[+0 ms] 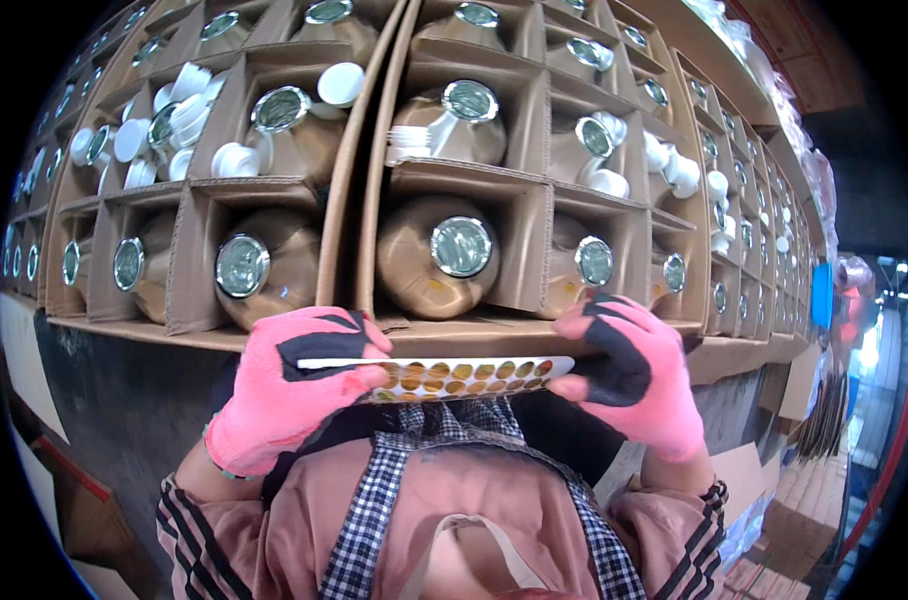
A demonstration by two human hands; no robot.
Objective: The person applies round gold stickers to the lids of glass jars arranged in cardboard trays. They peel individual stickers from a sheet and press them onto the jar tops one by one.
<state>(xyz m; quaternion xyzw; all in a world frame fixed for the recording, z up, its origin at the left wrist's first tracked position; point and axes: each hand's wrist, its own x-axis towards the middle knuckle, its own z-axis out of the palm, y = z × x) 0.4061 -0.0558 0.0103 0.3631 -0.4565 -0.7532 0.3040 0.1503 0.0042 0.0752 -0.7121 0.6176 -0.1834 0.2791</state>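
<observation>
A white sheet of round gold stickers (464, 378) is stretched level before my chest, its dotted face partly visible at a steep angle. My left hand (299, 375) pinches its left end between thumb and fingers. At the other end, my right hand (639, 375) grips it the same way. Both hands wear pink gloves with dark patches and bare fingertips. Just beyond the sheet, a gold-brown round jar (414, 265) with a silver rim sits in a carton compartment. To its left, another such jar (284, 275) lies in the neighbouring carton.
Divided cardboard cartons (504, 335) hold several rows of jars with shiny necks. White plastic caps (189, 110) are heaped in some compartments, and more white caps (674, 170) lie to the right. Flattened cardboard (44, 370) is at the left; stacked cardboard (824, 430) stands at the right.
</observation>
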